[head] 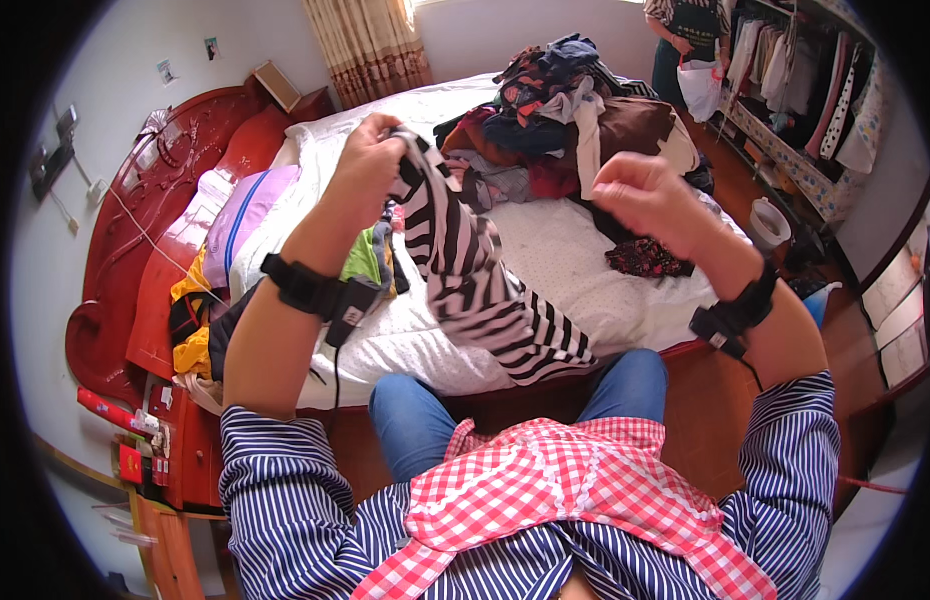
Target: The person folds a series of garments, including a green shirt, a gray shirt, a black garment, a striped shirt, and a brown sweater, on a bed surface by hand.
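Observation:
Raised over the bed, my left hand (375,161) grips one end of a black-and-white striped garment (472,281). The cloth hangs down in folds and is blurred in places, its lower end over the bed's near edge by my knees. My right hand (648,199) is up on the other side, apart from the garment, fingers curled together and no cloth visible in them. Just beyond its fingertips hangs a white strip of cloth (588,139) from a large heap of clothes (540,112). A dark patterned garment (645,257) lies below that hand.
The bed (547,232) has a white quilt and a carved red headboard (187,142). A lilac bag (258,206) and yellow garments (191,330) lie along the left. At back right stands a person (686,45) holding a white bag (699,86), beside a clothes rack (795,82) and a bucket (769,223).

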Demonstrator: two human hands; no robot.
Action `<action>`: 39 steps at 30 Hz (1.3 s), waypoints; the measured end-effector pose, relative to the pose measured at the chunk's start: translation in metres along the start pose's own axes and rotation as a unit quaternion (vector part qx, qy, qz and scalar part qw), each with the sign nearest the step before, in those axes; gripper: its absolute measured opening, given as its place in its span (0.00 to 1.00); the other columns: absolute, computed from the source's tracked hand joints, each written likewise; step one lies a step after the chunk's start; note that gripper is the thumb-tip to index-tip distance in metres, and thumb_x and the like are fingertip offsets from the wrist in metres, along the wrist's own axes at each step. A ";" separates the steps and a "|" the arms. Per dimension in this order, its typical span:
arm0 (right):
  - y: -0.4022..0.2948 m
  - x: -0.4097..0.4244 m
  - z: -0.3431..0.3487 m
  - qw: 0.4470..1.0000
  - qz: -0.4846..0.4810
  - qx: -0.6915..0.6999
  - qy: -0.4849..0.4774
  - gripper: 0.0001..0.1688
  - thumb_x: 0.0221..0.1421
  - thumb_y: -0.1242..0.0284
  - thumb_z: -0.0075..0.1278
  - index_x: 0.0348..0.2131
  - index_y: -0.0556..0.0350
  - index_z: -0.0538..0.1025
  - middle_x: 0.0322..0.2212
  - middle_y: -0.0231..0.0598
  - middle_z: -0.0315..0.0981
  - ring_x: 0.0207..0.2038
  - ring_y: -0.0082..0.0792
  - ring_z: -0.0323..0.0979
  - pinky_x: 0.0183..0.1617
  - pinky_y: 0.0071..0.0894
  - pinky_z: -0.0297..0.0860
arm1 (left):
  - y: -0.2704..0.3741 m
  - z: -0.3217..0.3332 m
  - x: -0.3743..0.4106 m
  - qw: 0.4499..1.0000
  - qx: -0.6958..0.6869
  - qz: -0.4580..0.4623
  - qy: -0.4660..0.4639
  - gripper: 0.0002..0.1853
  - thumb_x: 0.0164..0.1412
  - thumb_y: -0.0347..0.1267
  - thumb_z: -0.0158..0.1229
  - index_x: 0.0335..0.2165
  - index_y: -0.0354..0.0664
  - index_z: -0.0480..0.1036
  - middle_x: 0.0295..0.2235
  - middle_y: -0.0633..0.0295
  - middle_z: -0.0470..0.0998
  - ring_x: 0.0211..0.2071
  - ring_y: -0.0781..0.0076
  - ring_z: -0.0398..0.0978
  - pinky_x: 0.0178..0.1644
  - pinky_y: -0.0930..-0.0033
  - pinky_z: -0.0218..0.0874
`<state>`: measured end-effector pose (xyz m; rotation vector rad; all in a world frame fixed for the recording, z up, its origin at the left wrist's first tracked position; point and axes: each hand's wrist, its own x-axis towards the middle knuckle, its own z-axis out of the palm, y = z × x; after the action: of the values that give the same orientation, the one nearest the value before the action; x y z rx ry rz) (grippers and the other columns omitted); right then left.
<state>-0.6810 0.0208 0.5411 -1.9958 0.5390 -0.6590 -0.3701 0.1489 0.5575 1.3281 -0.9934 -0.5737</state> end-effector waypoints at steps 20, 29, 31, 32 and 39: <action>0.068 -0.055 0.169 0.984 -0.093 -0.064 0.138 0.17 0.49 0.65 0.63 0.33 0.59 0.75 0.20 0.39 0.73 0.23 0.33 0.74 0.29 0.32 0.70 | 0.050 0.034 0.024 0.988 -0.037 0.143 -0.036 0.04 0.62 0.28 0.54 0.34 0.40 0.73 0.25 0.68 0.76 0.24 0.82 0.73 0.29 0.77 0.67; 0.096 -0.015 0.131 0.952 0.092 0.290 0.017 0.09 0.56 0.72 0.56 0.38 0.50 0.77 0.31 0.23 0.78 0.31 0.14 0.72 0.29 0.16 0.65 | 0.084 0.050 0.006 0.986 0.071 0.154 -0.003 0.02 0.60 0.25 0.52 0.31 0.41 0.72 0.18 0.75 0.66 0.16 0.86 0.60 0.17 0.78 0.50; 0.088 -0.009 0.109 0.926 0.081 0.366 0.035 0.08 0.54 0.77 0.55 0.36 0.52 0.76 0.30 0.25 0.77 0.30 0.17 0.72 0.31 0.18 0.67 | 0.083 0.037 0.012 0.978 0.137 0.156 0.011 0.04 0.61 0.26 0.54 0.30 0.40 0.74 0.18 0.75 0.68 0.17 0.87 0.61 0.18 0.78 0.50; 0.081 -0.004 0.097 0.913 0.071 0.401 0.017 0.09 0.53 0.78 0.54 0.37 0.55 0.76 0.29 0.29 0.77 0.29 0.20 0.73 0.31 0.21 0.67 | 0.083 0.027 0.013 0.977 0.129 0.168 -0.006 0.05 0.61 0.27 0.54 0.28 0.40 0.74 0.19 0.75 0.68 0.17 0.87 0.60 0.18 0.77 0.50; 0.044 0.026 0.015 0.901 -0.019 0.429 0.055 0.13 0.54 0.82 0.49 0.42 0.59 0.73 0.36 0.39 0.77 0.36 0.32 0.76 0.45 0.32 0.75 | 0.073 -0.030 0.020 0.920 0.325 0.174 -0.131 0.07 0.60 0.32 0.59 0.29 0.38 0.74 0.25 0.71 0.74 0.25 0.87 0.69 0.29 0.79 0.63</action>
<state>-0.6563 -0.0055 0.5016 -1.1400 0.2028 -0.8517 -0.3485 0.1622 0.6347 1.6177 -1.6991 -0.1397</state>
